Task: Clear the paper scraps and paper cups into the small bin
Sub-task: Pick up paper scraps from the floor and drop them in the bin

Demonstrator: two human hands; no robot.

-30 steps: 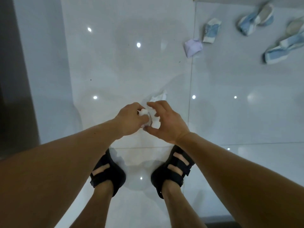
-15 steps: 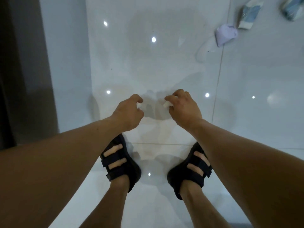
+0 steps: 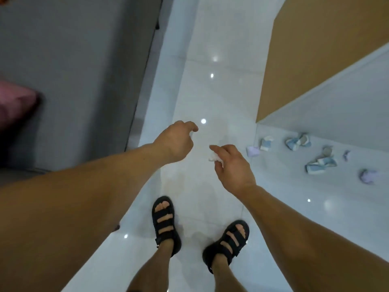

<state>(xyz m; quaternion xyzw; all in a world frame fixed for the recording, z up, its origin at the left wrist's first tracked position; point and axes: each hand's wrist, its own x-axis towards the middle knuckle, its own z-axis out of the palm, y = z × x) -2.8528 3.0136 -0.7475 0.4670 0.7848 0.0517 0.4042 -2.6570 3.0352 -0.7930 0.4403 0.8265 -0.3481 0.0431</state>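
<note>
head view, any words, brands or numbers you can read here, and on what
No text can be read.
On the crushed paper cups: blue and white print, too blurred for any lettering.
On the sandals: no brand mark shows.
On the paper scrap in the right hand: plain white.

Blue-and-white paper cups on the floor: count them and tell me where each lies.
3, all crushed, on the floor right of the right hand: the leftmost cup beside a purple scrap, the middle cup farther right, the rightmost cup, perhaps two overlapping.
</note>
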